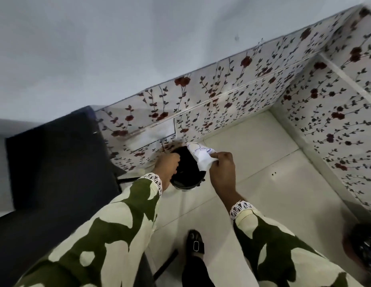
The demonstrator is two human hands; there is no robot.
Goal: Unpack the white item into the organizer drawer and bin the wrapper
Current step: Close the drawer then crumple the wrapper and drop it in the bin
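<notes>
Two sleeves patterned in green and cream, each with white lace cuffs, reach away from the camera and down toward the floor point(253, 146), which is laid with pale tiles. Between them, near the bottom, a black shoe point(195, 243) with a buckle stands on the tiles. Farther off sits a small black bin point(186, 168), close against a low wall covered in white paper printed with red flowers and dark vines. On the left, the left hand point(167, 165) rests on the bin's left rim, fingers curled over the edge and gripping it. On the right, the right hand point(223, 169) pinches a crumpled white wrapper point(201, 155) with blue print between thumb and fingers, holding it just over the bin's open mouth. A dark, blurred surface fills the left side.
</notes>
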